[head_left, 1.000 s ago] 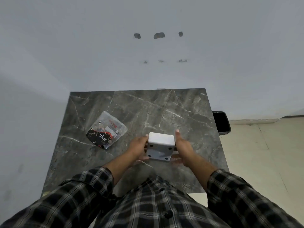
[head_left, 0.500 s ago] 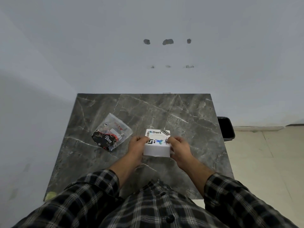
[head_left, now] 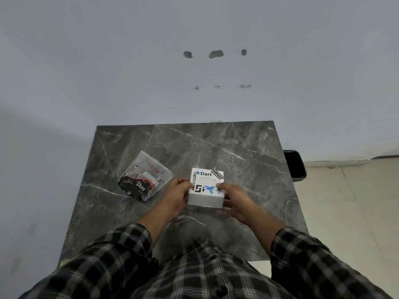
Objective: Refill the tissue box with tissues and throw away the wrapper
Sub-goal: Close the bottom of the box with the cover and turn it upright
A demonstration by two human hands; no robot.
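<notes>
Left hand (head_left: 176, 196) and right hand (head_left: 236, 198) clasp the tissue box (head_left: 206, 188) from either side

One tissue box (head_left: 206, 188), one wrapper (head_left: 145, 179), two hands, left hand (head_left: 176, 196) and right hand (head_left: 236, 200), one surface (head_left: 237, 152), one black bin (head_left: 294, 166)

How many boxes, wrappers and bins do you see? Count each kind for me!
White tissue box: 1
Plastic wrapper: 1
Black bin: 1
Total: 3
</notes>
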